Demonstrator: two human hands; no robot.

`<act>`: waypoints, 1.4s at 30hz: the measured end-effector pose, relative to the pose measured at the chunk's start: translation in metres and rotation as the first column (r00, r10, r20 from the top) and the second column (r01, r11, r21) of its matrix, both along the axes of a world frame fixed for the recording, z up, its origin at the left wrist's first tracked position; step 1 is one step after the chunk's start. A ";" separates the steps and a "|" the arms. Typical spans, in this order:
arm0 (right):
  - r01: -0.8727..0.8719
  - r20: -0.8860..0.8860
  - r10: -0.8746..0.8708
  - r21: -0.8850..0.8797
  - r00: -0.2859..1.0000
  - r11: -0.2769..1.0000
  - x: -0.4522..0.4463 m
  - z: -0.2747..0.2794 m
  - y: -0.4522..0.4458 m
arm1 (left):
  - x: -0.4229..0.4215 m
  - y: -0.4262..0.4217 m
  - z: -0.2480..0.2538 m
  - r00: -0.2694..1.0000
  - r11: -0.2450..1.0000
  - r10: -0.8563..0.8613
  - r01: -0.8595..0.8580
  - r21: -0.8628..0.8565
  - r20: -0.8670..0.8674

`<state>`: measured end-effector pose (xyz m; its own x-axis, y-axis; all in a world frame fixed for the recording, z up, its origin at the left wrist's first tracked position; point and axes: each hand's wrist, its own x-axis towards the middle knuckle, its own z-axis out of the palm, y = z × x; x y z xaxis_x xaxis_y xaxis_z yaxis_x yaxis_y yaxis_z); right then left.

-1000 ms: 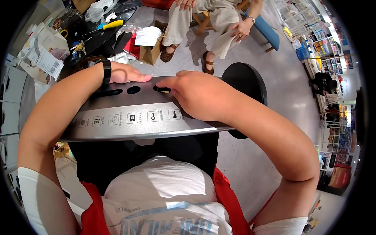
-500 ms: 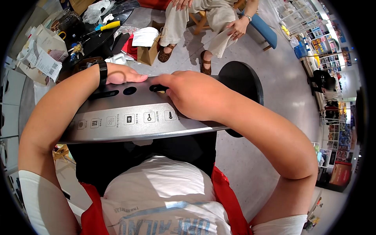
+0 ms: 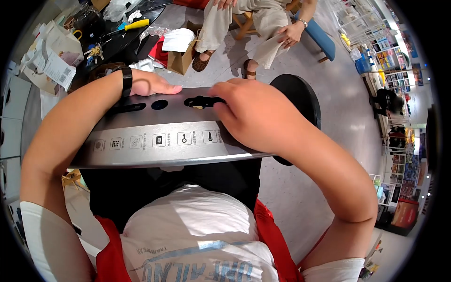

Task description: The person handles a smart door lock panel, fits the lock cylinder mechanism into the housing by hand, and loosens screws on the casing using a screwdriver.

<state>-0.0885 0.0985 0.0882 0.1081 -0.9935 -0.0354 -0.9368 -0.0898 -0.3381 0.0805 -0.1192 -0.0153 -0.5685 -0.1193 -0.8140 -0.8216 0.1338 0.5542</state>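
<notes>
A grey metal panel with a row of printed icons lies across my lap. My left hand, with a black band at the wrist, rests on its far edge, thumb stretched out and the other fingers hidden behind it. Over the panel's right part, my right hand has bent fingers at a dark slot with a small yellowish piece inside. Whether those fingers pinch anything is hidden. Left of the slot are a round dark hole and a long dark slot.
A black round disc stands beyond my right forearm. Ahead, a seated person rests their hands on their legs. At the far left, a dark table holds a yellow-handled screwdriver and keys. Near it stands a brown paper bag.
My right hand has drawn back to the right, its index finger now bent, showing more of the dark slot. My left hand keeps its place on the panel. The view has shifted slightly.
</notes>
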 end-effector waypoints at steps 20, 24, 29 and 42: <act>-0.024 -0.171 0.009 -0.084 0.985 0.996 0.018 0.021 0.077 | 0.002 -0.018 -0.032 0.988 0.991 -0.092 0.103 0.086 -0.126; -0.027 -0.285 -0.007 -0.115 0.959 0.993 0.017 0.012 0.078 | 0.005 -0.025 -0.046 0.988 0.991 -0.106 0.115 0.071 -0.116; -0.029 -0.280 -0.022 -0.176 0.960 0.984 0.013 0.003 0.076 | 0.003 -0.018 -0.034 0.989 0.994 -0.101 0.106 0.037 -0.104; -0.029 -0.277 -0.025 -0.188 0.961 0.982 0.012 0.002 0.077 | -0.001 -0.015 -0.027 0.974 0.985 -0.172 0.174 0.001 -0.151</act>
